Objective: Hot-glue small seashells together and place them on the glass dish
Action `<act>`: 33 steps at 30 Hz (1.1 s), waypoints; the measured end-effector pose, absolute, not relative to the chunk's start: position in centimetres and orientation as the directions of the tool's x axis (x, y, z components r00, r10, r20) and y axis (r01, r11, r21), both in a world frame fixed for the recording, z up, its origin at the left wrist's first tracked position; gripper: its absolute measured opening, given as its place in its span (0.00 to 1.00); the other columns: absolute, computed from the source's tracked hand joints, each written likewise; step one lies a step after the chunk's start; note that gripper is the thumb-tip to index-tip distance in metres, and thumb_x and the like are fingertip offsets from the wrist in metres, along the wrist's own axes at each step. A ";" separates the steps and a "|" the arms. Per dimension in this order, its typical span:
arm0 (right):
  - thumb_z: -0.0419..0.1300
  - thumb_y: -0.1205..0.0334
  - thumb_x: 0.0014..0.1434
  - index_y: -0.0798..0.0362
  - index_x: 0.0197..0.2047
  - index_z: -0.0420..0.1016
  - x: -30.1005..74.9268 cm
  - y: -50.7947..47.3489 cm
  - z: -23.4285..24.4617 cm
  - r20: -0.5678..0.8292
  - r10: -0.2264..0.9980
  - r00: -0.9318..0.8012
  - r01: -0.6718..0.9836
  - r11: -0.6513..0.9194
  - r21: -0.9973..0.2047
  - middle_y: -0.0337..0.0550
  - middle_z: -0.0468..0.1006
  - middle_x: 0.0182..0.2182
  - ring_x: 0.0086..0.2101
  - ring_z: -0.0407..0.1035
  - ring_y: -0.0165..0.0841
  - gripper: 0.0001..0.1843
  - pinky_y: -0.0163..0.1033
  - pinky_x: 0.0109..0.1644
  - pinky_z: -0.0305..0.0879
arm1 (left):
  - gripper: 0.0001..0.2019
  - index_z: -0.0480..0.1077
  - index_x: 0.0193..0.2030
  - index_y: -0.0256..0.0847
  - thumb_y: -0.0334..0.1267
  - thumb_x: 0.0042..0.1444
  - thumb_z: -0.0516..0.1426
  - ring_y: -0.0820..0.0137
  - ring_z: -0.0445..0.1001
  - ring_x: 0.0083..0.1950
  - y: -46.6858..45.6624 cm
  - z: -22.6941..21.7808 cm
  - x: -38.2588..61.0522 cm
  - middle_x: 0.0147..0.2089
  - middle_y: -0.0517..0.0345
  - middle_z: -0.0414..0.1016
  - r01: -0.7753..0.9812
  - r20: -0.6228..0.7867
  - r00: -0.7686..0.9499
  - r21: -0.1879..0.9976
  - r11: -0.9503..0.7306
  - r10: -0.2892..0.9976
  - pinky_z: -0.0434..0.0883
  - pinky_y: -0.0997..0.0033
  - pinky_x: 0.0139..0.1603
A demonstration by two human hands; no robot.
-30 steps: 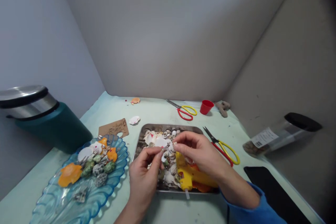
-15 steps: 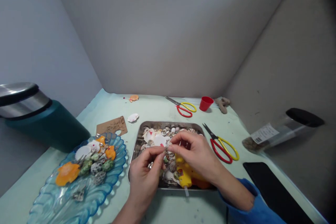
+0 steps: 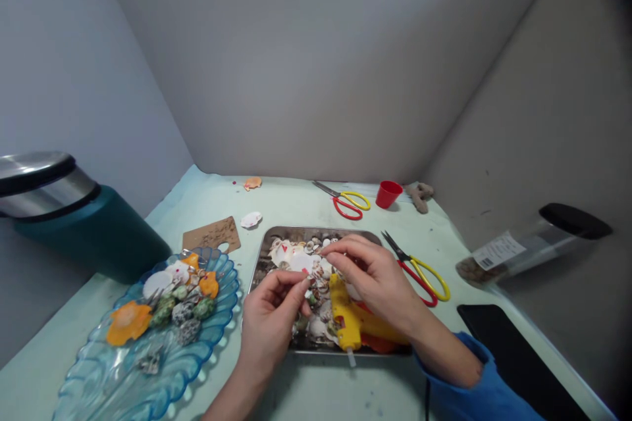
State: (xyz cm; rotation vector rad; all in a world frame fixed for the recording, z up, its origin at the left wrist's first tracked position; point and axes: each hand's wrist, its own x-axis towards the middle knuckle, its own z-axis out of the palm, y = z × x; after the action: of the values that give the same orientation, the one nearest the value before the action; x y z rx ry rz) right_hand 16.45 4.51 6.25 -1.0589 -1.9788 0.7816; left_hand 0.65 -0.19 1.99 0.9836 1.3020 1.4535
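Observation:
Both my hands hover over a metal tray (image 3: 257,268) filled with several small seashells. My left hand (image 3: 271,325) is curled, thumb and fingers pinched on a tiny piece I cannot make out. My right hand (image 3: 372,279) reaches a little farther back over the shells, its fingertips pinched together near a white shell (image 3: 299,263); what it holds is too small to name. A yellow glue gun (image 3: 345,322) lies in the tray just under my right hand, nozzle toward the near edge.
A blue glass dish (image 3: 123,375) with shells sits at left, beside a teal bin with a steel lid (image 3: 59,210). Two red-and-yellow scissors (image 3: 419,270) (image 3: 348,202), a red cup (image 3: 388,194), a brown card (image 3: 212,235), a black phone (image 3: 513,355) and a clear jar (image 3: 533,247) surround the tray.
My hands have drawn apart: the right one moved back over the tray, the left stayed near the front. The glue gun shows more fully.

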 end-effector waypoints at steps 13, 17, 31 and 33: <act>0.58 0.69 0.59 0.52 0.39 0.76 16.6 4.4 6.6 0.280 0.812 -0.512 0.433 0.525 -0.733 0.40 0.74 0.37 0.39 0.67 0.30 0.07 0.36 0.45 0.61 | 0.07 0.71 0.30 0.36 0.38 0.47 0.62 0.78 0.67 0.19 -0.2 1.6 0.6 0.16 0.65 0.69 -0.130 -0.059 -0.193 0.991 0.034 0.979 0.63 0.81 0.23; 0.58 0.70 0.58 0.52 0.37 0.74 16.5 4.2 6.7 0.272 0.813 -0.515 0.478 0.535 -0.697 0.38 0.74 0.34 0.37 0.67 0.30 0.06 0.35 0.41 0.61 | 0.07 0.71 0.30 0.36 0.38 0.48 0.62 0.77 0.66 0.19 -0.2 1.8 0.7 0.16 0.65 0.70 -0.088 -0.026 -0.202 0.996 0.009 0.979 0.62 0.81 0.22; 0.56 0.70 0.58 0.52 0.35 0.72 16.4 3.9 6.5 0.279 0.818 -0.504 0.543 0.551 -0.634 0.38 0.73 0.34 0.35 0.67 0.30 0.05 0.36 0.40 0.60 | 0.06 0.74 0.33 0.38 0.38 0.51 0.60 0.74 0.69 0.21 -0.6 0.9 0.6 0.20 0.62 0.72 0.077 0.088 -0.194 0.994 -0.074 0.977 0.65 0.77 0.25; 0.56 0.70 0.58 0.52 0.36 0.72 16.5 4.0 6.5 0.272 0.814 -0.513 0.541 0.552 -0.634 0.38 0.74 0.34 0.35 0.67 0.30 0.05 0.36 0.40 0.60 | 0.06 0.74 0.33 0.38 0.38 0.51 0.60 0.74 0.68 0.21 -0.6 1.0 0.6 0.19 0.62 0.72 0.072 0.085 -0.196 0.995 -0.072 0.977 0.65 0.78 0.24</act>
State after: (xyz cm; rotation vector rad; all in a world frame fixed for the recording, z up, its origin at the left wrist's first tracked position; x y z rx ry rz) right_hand 16.50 3.99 6.54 -1.0875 -2.2377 0.6519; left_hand 0.64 -0.63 1.01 1.2151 1.3669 1.3847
